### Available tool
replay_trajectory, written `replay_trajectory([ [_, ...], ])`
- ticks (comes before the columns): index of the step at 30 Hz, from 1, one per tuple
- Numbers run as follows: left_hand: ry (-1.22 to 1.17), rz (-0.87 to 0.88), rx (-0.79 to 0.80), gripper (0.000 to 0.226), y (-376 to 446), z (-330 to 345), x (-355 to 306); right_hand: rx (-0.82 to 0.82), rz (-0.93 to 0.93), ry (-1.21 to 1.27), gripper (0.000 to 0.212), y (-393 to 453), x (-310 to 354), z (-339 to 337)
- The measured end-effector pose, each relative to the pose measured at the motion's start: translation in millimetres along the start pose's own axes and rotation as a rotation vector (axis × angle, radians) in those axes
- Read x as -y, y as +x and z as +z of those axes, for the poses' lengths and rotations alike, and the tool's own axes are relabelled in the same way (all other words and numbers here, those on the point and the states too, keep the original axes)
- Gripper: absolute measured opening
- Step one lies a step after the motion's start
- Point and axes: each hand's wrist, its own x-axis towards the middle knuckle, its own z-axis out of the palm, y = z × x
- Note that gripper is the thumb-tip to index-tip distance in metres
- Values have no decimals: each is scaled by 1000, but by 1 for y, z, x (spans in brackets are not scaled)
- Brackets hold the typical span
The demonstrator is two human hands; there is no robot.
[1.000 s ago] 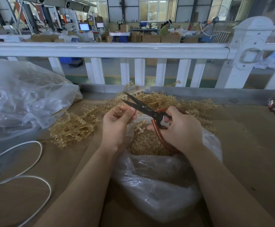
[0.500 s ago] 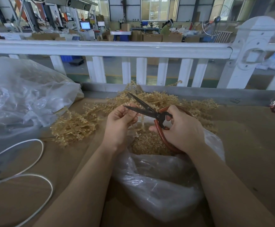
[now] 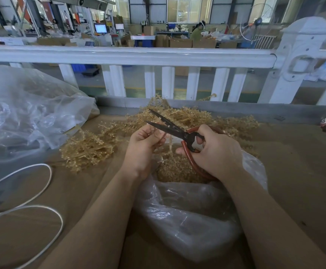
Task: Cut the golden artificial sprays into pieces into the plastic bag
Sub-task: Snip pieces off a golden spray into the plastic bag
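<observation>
Here, going left to right: the left hand [image 3: 142, 144] pinches a thin golden spray [image 3: 169, 145] that hangs over the open plastic bag [image 3: 187, 214], long axis near vertical. Just right, the right hand [image 3: 214, 152] grips the scissors [image 3: 169, 127], the 2 blades parted and pointing up-left beside the spray. The spray looks pale, brittle, beaded; uncut sprays [image 3: 88, 150] lie heaped on the tabletop [image 3: 294, 171].
</observation>
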Motion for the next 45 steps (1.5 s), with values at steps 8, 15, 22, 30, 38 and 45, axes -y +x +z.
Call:
replay_trajectory([
  [8,-1,14,15,19,-3,3,-4,30,27,12,53,-1,-1,0],
  [15,235,212,-68,9,-8,5,-3,-45,24,-9,47,-3,-2,3],
  [22,293,199,-101,10,-8,8,-3,-39,34,49,54,-2,-1,0],
  [30,297,177,-35,18,-5,3,4,-44,52,-8,40,-1,0,0],
  [38,465,205,-151,11,-3,2,6,-30,36,40,56,-1,1,1],
  [45,314,159,-161,9,-2,-2,2,-15,45,20,49,0,1,2],
])
